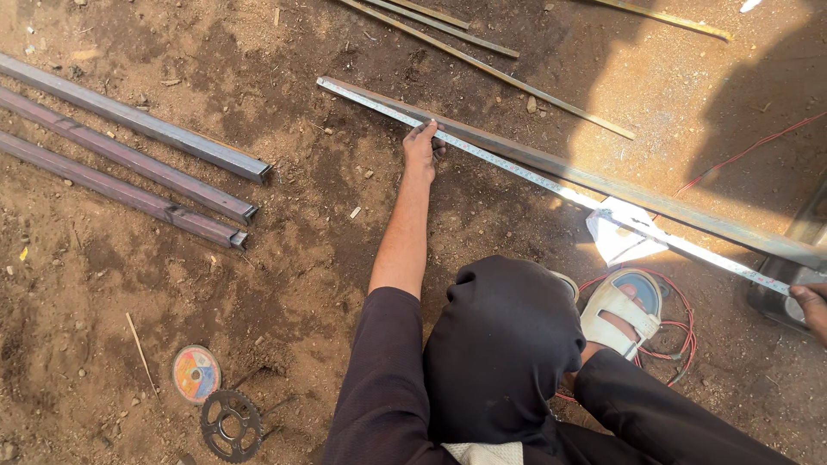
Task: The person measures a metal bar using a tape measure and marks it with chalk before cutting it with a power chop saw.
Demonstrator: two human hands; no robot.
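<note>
A long steel tube [706, 220] lies slantwise on the dirt ground. A silvery measuring tape [517, 168] is stretched along its near side. My left hand [422, 142] reaches out at arm's length and pins the tape against the tube near its far left end. My right hand [811, 308] shows only partly at the right edge, gripping the tape's other end beside a dark object. I squat in dark clothes, one foot in a white sandal [622, 308].
Three square steel tubes [129, 159] lie side by side at the left. Thin rods [482, 65] lie beyond the long tube. A cutting disc [196, 373] and a black sprocket [231, 424] sit at lower left. A red wire [668, 349] loops around my foot, near a white scrap [624, 231].
</note>
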